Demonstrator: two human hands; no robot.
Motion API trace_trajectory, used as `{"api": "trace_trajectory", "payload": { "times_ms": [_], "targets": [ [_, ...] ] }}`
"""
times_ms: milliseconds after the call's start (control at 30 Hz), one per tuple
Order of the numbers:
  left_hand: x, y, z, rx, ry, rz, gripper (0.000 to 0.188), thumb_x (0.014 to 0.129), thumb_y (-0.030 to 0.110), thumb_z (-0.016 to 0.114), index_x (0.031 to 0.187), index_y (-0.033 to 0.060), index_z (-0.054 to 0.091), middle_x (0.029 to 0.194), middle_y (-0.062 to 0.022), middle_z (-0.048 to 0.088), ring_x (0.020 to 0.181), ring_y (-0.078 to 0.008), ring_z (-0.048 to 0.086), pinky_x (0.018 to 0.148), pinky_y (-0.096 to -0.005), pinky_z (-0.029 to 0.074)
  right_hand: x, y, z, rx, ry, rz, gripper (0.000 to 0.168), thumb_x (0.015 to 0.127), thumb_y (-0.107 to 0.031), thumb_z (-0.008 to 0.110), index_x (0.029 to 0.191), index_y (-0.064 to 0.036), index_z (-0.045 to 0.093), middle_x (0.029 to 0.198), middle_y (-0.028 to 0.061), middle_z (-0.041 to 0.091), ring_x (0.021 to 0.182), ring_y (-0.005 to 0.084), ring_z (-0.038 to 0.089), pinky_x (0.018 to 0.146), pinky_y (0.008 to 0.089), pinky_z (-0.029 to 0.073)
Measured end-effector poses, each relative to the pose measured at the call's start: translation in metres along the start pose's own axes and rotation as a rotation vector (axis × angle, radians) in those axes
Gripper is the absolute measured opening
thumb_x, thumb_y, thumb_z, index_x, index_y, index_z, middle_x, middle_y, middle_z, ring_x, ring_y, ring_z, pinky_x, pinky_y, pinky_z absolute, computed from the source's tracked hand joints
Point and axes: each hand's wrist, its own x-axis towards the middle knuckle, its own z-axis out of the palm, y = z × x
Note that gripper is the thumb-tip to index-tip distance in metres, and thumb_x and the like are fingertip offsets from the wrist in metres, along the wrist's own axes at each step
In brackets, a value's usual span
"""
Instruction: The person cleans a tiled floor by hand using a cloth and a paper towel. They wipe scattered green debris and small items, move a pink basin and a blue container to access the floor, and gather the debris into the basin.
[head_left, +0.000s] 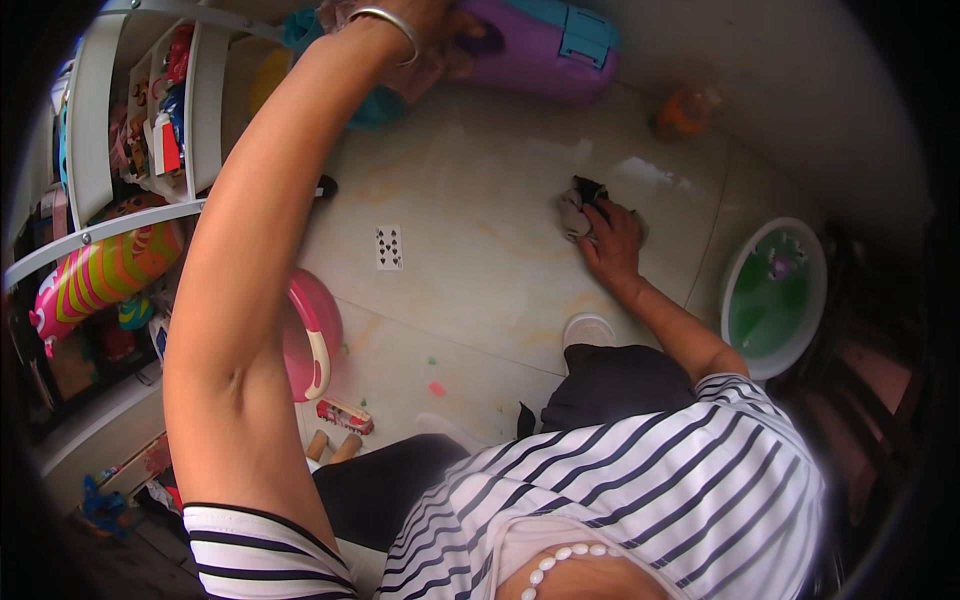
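Observation:
My right hand (616, 238) presses on a crumpled grey and black cloth (576, 217) lying on the tiled floor. My left arm, with a silver bangle at the wrist, reaches up to the top edge. There my left hand (431, 26) is at a pinkish-brown cloth (424, 71), beside a purple plastic container (517, 52) with a blue latch. Blur and the picture's edge hide its fingers, so its grip cannot be told. A playing card (388, 247) lies face up between my arms.
A white basin (820, 300) with a green inside stands at right. An orange object (686, 111) is near the wall. At left are a pink bucket (319, 337), a toy fire truck (345, 416), toy-filled shelves (206, 97) and a striped inflatable toy (112, 266). My shoe (590, 330) is below my right hand.

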Motion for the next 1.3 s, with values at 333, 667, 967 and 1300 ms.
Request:
{"api": "trace_trajectory", "payload": {
  "times_ms": [333,667,967,1300],
  "targets": [
    [-0.023,-0.007,-0.004,-0.300,0.219,0.031,0.055,0.070,0.015,0.064,0.119,0.0034,0.041,0.112,-0.0180,0.049,0.099,-0.0325,0.050,0.083,-0.0366,0.041,0.001,-0.002,0.005,-0.062,-0.010,-0.018,0.049,0.064,-0.019,0.061,0.112,-0.012,0.050,0.114,0.0130,0.044,0.103,0.0316,0.041,0.082,0.0433,0.033],
    [-0.343,-0.025,-0.046,-1.216,0.312,-0.904,0.038,0.085,0.015,0.050,0.119,0.0002,0.041,0.096,-0.0107,0.058,0.085,-0.0150,0.056,0.075,-0.0261,0.046,0.010,-0.070,0.066,-0.066,-0.117,-0.020,0.049,0.065,-0.015,0.062,0.112,-0.012,0.049,0.112,0.0152,0.047,0.098,0.0323,0.044,0.080,0.0420,0.036],
    [-0.491,0.008,-0.034,-1.608,0.839,-1.317,0.034,0.086,0.017,0.049,0.115,0.0008,0.043,0.082,-0.0083,0.058,0.074,-0.0159,0.059,0.065,-0.0277,0.051,0.093,-0.202,0.128,0.613,-0.518,-0.273,0.034,0.070,-0.014,0.059,0.103,-0.007,0.054,0.096,0.0147,0.055,0.092,0.0307,0.049,0.082,0.0378,0.040],
    [-0.502,0.018,-0.073,-1.424,0.820,-1.077,0.035,0.086,0.015,0.048,0.115,-0.0042,0.042,0.081,-0.0083,0.054,0.073,-0.0098,0.052,0.069,-0.0206,0.042,0.113,-0.088,0.154,-0.346,-0.168,-0.123,0.054,0.072,-0.012,0.050,0.124,-0.012,0.037,0.119,0.0163,0.040,0.095,0.0315,0.044,0.075,0.0444,0.036]
  ]
}}
